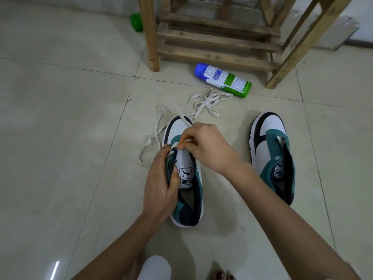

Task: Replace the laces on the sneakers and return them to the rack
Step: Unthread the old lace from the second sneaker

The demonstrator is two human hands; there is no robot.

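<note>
A white, teal and black sneaker (pixel 188 199) stands on the floor tiles in the middle, toe pointing away. My left hand (pixel 161 184) grips its left side panel, thumb inside by the tongue. My right hand (pixel 203 146) pinches a white lace (pixel 155 134) at the lower eyelets; the rest of that lace trails in loops over the toe and off to the left. A second loose white lace (pixel 207 102) lies tangled on the floor beyond the toe. The matching sneaker (pixel 271 154) sits to the right without a lace.
A wooden rack (pixel 214 39) with slatted shelves stands at the back. A spray can (pixel 223 79) with a blue cap and green base lies on its side in front of it. A green object (pixel 136 22) sits behind the rack's left leg.
</note>
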